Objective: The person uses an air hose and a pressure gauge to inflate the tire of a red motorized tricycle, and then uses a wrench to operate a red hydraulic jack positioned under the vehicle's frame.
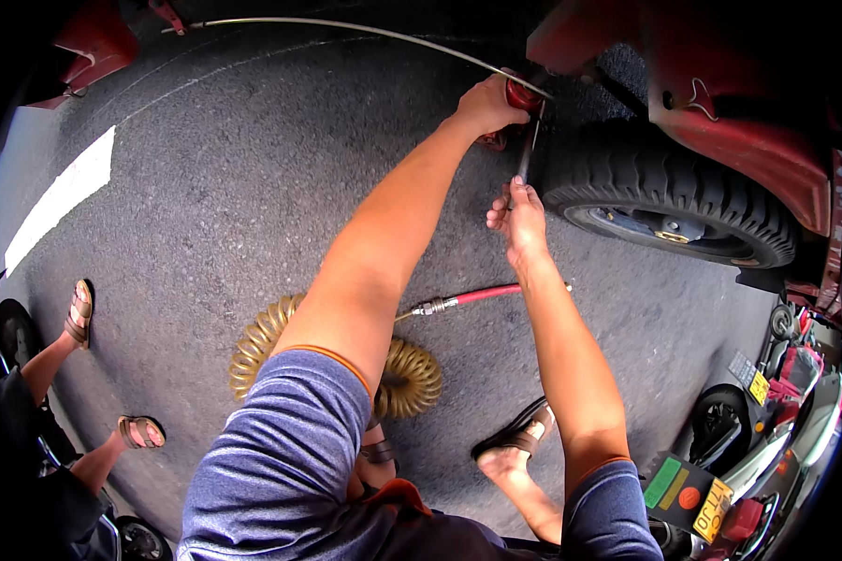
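Observation:
My left hand (488, 105) is wrapped around a red cylindrical tool (525, 98), which looks like a bottle jack, low over the asphalt. A second red metal part (492, 140) shows just below that hand. In my right hand (523, 217) is the near end of a slim metal bar (531, 144), whose far end reaches the red tool. A long thin rod (365, 29) crosses above the tool; its exact contact there is hidden. Right of both hands stands a black treaded tire (673, 182) on its wheel, beneath the red vehicle body (737, 147).
A coiled yellowish air hose (410, 379) with a red hose end (490, 293) lies below my arms. Another person's sandalled feet (81, 315) are at left, near motorbike wheels. Parked motorbikes (751, 435) line the right. A red vehicle part (98, 56) overhangs top left.

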Tool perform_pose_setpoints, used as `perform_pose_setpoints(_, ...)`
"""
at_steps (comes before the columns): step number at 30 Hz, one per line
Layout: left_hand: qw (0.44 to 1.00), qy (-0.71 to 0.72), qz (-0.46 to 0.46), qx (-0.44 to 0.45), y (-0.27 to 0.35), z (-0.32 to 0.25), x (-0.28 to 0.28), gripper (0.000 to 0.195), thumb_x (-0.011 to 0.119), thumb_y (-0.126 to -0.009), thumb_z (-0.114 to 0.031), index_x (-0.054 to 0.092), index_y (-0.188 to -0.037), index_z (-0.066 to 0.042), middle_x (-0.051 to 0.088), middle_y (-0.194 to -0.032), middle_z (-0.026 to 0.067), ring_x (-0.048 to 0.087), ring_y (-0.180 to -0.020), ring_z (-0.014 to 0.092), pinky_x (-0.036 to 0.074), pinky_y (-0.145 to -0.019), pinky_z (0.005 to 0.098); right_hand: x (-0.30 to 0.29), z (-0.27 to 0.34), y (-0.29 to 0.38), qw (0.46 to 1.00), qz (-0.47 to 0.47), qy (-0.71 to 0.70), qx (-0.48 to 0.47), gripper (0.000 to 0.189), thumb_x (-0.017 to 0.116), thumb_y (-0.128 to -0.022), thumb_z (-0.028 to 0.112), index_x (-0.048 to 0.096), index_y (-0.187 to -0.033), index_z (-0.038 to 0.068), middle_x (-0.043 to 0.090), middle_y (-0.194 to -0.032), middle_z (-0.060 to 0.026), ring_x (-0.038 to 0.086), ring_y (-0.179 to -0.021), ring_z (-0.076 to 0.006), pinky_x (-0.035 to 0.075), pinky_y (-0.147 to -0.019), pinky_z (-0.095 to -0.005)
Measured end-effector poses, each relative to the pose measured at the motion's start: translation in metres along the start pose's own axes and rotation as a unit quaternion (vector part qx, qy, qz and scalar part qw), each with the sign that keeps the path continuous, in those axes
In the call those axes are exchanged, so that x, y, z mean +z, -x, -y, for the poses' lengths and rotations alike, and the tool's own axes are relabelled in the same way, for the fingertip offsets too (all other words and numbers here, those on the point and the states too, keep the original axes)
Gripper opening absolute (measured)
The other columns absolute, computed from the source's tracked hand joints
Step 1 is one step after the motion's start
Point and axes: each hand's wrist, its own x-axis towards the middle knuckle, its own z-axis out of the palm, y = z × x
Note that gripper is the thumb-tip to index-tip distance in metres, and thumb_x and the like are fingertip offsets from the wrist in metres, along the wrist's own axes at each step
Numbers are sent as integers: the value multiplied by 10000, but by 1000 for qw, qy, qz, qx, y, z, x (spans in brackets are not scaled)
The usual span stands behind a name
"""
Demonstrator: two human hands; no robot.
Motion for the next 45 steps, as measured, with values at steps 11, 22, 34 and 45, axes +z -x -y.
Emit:
perform_pose_setpoints(11,980,81,-156,94,41,-16,-11,283,715,-784,-209,675,-996,-27,630,-1135,124,682,-907,247,539,-797,344,-1,24,-16,983,57,-153,79,337,451,-1000,398,521,-949,73,531,-677,-27,538,-567,-159,479,-541,-317)
perform_pose_setpoints(22,975,176,-98,98,11,-48,-3,330,651,-878,-162,586,-1144,24,665,-761,112,636,-544,165,512,-548,300,4,19,-20,991,48,-105,72,315,453,-1002,382,514,-964,75,546,-679,-31,555,-562,-155,493,-522,-305)
perform_pose_setpoints(34,979,84,-129,131,5,-41,-10,248,688,-821,-206,670,-1018,-57,690,-834,159,675,-766,324,520,-707,393,15,27,-21,981,59,-162,84,331,452,-1001,388,523,-968,67,547,-699,-33,558,-577,-152,492,-538,-300)
perform_pose_setpoints(45,986,-2,-96,138,4,-41,-18,350,685,-848,-288,655,-1054,-7,691,-967,202,680,-915,331,516,-816,374,25,27,-38,981,82,-166,58,337,469,-996,394,547,-912,78,589,-732,-34,555,-585,-132,493,-554,-289)
